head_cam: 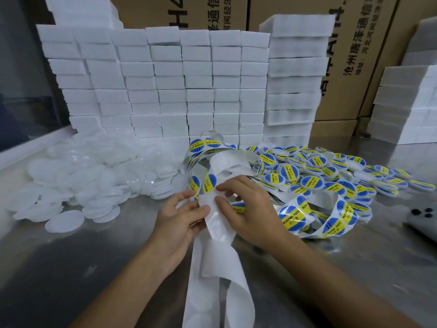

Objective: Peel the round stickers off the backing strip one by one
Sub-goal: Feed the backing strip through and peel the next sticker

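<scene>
A long white backing strip (217, 268) runs from the table's near edge up between my hands and loops away to the right. My left hand (182, 221) grips its bare part with thumb on top. Just above my hands a round blue-and-yellow sticker (208, 183) sits on the strip, and the fingertips of my right hand (241, 204) pinch the strip at that sticker's lower edge. More stickers (292, 216) ride on the coiled strip to the right.
A heap of stickered round lids (331, 171) lies at right, and a heap of plain white lids (82, 176) at left. Stacked white foam blocks (189, 86) and cardboard boxes (350, 55) wall the back. A dark phone (423, 221) rests at the right edge.
</scene>
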The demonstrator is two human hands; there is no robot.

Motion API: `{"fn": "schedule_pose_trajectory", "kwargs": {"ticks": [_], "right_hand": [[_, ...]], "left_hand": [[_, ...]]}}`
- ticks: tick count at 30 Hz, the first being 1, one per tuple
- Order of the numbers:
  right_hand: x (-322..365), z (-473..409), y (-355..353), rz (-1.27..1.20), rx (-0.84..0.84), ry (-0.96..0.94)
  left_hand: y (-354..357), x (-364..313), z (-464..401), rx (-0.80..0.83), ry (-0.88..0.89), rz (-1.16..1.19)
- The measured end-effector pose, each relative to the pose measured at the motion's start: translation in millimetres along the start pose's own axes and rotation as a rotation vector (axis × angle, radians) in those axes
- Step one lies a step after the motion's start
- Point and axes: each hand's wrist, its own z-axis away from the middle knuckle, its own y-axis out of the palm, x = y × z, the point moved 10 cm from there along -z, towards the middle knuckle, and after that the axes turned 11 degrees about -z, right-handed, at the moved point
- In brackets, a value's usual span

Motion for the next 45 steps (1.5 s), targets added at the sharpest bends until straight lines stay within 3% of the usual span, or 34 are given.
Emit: {"fn": "schedule_pose_trajectory", "kwargs": {"ticks": [5,10,15,23,31,35,39,45], "right_hand": [[-0.3,4.6,-2.1,0.021,-0.009,-0.007],[10.8,5.0,-3.3,0.180,-0.028,-0.123],[19.6,7.0,2.9,0.357,0.004,-0.270],[25.8,9.4,7.0,0.361,0.016,-0.318],[10.1,6.4,-2.2,0.144,-0.001,-0.134],[-26.1,6.4,-14.1,-0.122,-0.121,0.218],[-57.2,12.4,-31.5,-0.418,-0.329,0.497],[-66.3,17.9,-41.4,-0.641,-0.462,0.588]], "left_hand": [[-3.7,-13.3,4.9,-0.075,0.169,-0.353],[8.6,-22.7,10.6,-0.037,0.350,-0.596],[14.3,-24.0,11.8,-0.004,0.381,-0.652],[13.3,-32.8,10.0,0.017,0.420,-0.618],[15.3,-29.8,10.6,0.069,0.453,-0.725],[13.2,-32.5,10.6,0.058,0.460,-0.751],[-4.0,-33.3,4.1,-0.007,0.443,-0.764],[-42.0,-53.9,-1.9,-0.228,0.470,-0.780]]}}
